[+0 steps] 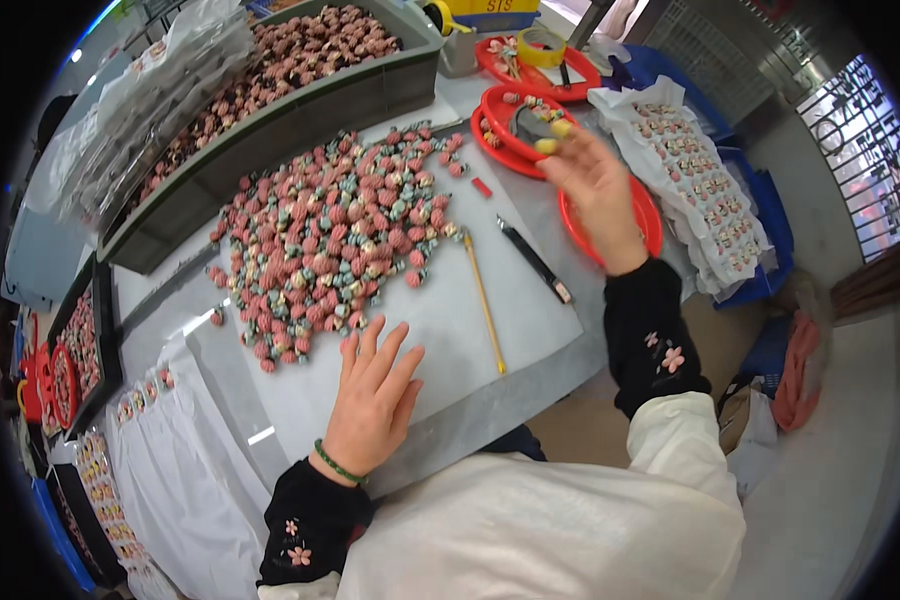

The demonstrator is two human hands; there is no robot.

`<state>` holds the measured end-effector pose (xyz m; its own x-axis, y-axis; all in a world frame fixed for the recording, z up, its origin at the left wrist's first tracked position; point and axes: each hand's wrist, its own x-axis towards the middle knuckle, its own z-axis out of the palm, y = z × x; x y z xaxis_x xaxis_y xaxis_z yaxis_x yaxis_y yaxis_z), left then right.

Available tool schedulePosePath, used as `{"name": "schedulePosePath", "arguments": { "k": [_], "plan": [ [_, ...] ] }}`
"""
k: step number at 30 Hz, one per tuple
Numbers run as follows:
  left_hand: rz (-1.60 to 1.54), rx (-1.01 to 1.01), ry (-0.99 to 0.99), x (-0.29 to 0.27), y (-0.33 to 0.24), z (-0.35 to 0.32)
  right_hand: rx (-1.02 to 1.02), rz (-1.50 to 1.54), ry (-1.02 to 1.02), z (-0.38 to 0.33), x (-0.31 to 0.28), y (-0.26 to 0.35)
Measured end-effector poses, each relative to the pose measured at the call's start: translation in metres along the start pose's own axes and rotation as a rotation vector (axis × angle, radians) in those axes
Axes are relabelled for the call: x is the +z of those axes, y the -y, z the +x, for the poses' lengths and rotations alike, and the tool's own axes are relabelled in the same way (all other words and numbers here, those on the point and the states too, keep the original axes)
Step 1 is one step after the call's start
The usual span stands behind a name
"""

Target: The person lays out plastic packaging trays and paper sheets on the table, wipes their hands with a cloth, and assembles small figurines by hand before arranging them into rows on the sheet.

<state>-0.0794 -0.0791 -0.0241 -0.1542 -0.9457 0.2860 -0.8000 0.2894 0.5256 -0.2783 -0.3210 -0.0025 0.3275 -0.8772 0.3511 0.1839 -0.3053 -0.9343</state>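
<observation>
My left hand (pixel 370 400), a green beaded bracelet at its wrist, rests with fingers spread on the pale work surface (pixel 425 355). Its fingertips lie just in front of a large heap of small ridged pink, cream and blue-grey pieces (pixel 320 230); it holds nothing. My right hand (pixel 592 185) reaches over the red round trays at the back right. Its thumb and a finger are curved and slightly apart, with yellow covering at their tips (pixel 547 146). No held thing can be made out there. Beneath, a tilted red tray (pixel 492 100) contains small colored pieces and something dark grey.
A black craft knife (pixel 532 258), thin wooden stick (pixel 483 300) and small red piece (pixel 482 187) lie between the hands. A grey bin (pixel 300 115) of similar pieces stands behind the heap. Rows of figures lie on white sheeting (pixel 685 180) at right. Yellow tape (pixel 541 47) sits farther back.
</observation>
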Motion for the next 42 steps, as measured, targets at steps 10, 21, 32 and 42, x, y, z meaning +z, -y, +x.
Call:
{"name": "schedulePosePath", "arguments": {
  "k": [10,21,32,42],
  "plan": [
    [-0.216,-0.119,0.005,0.014,0.019,-0.010,-0.089,-0.752,-0.504,0.219,-0.191,-0.020],
    [-0.217,-0.232,-0.068,0.028,0.024,-0.003,0.294,-1.718,-0.257,0.297,-0.257,-0.089],
    [-0.156,-0.242,-0.024,0.030,0.023,-0.002,0.568,-1.939,0.130,0.301,-0.269,-0.125],
    [-0.163,-0.217,-0.068,0.029,0.020,0.000,0.141,-1.539,-0.467,0.311,-0.268,-0.050]
  ]
}}
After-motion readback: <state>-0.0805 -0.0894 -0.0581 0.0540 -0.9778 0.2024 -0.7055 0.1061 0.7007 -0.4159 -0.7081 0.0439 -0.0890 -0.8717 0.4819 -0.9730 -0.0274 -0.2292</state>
